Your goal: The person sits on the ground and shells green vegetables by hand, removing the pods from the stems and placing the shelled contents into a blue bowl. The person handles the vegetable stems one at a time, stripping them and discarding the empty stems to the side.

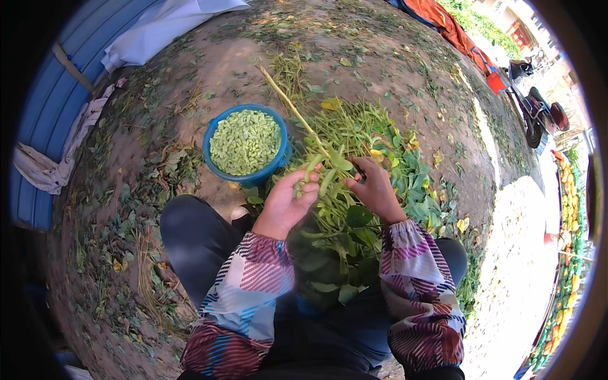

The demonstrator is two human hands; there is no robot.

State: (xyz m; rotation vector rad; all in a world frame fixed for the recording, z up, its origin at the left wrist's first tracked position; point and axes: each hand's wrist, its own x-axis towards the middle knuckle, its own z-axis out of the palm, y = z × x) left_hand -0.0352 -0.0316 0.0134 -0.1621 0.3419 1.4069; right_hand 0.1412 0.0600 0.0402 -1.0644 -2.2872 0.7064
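Note:
My left hand (290, 199) is closed around several green bean pods (312, 167), and one pod sticks out past the fingers. My right hand (375, 187) grips the leafy end of a bean plant (336, 164). Its bare pale stalk (289, 105) points away from me and to the left. Something small and dark shows between my right thumb and fingers, too hidden to name. Under both hands lies a heap of cut bean plants (349, 128) with pods and leaves. Beyond my left hand stands a blue plastic bucket (209, 164), filled nearly to the rim with green pods (244, 142).
Fallen leaves litter the dirt ground (237, 57). A blue corrugated metal sheet (35, 118) with white cloth (137, 42) borders the left. At the far right are an orange tarp (444, 28), a parked wheeled vehicle (536, 111) and a colourful bundle (567, 228). My bent knees (197, 242) flank the heap.

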